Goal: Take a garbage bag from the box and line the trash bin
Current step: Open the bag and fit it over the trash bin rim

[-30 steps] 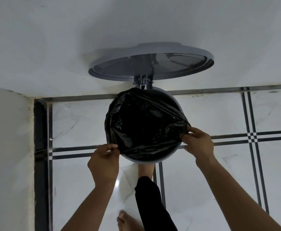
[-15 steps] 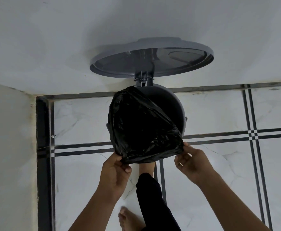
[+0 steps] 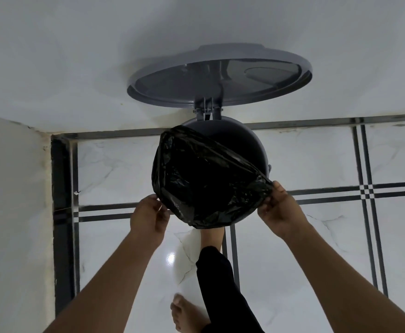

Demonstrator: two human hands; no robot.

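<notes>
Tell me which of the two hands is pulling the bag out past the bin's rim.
The right hand: it pinches the black bag stretched outward beyond the bin, while the left hand holds it at the rim.

Your way into the trash bin [image 3: 249,150] is open only at its far right, where the garbage bag [image 3: 204,183] leaves the mouth uncovered. The raised lid [image 3: 218,80] and wall [image 3: 76,56] close the far side; bare floor [image 3: 316,236] lies either side.
</notes>
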